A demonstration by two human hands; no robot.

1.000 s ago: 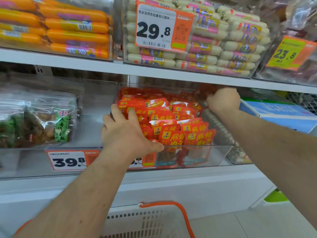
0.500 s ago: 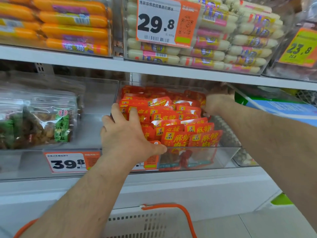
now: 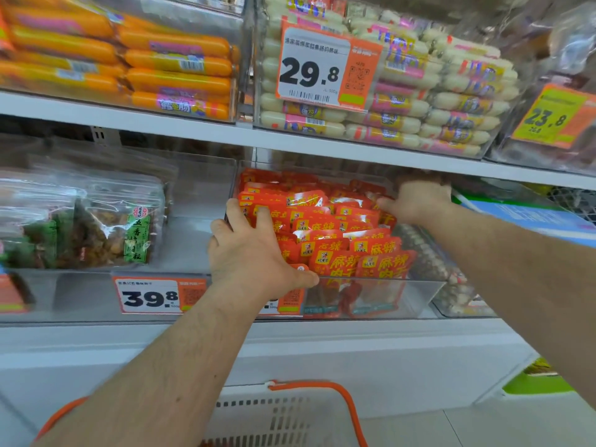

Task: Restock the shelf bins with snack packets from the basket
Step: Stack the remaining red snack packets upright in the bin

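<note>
A clear shelf bin (image 3: pixel 416 296) on the middle shelf is packed with several red snack packets (image 3: pixel 354 246) standing in rows. My left hand (image 3: pixel 254 253) lies flat on the packets at the bin's left side, fingers spread and thumb along the front rim. My right hand (image 3: pixel 416 201) reaches to the bin's back right corner, thumb pointing left over the packets. Its fingers are lost in the shadow under the upper shelf. The white basket (image 3: pixel 274 417) with an orange handle (image 3: pixel 345 398) sits below, between my forearms.
Left of the bin is a clear bin of bagged snacks (image 3: pixel 122 227) with a 39.8 price tag (image 3: pixel 150 296). The upper shelf holds orange sausages (image 3: pixel 174 79) and pale sausages (image 3: pixel 419 124). A blue box (image 3: pixel 532 217) lies to the right.
My right hand has slid further back under the upper shelf, so its fingers are now in shadow. My left hand has stayed on the packets.
</note>
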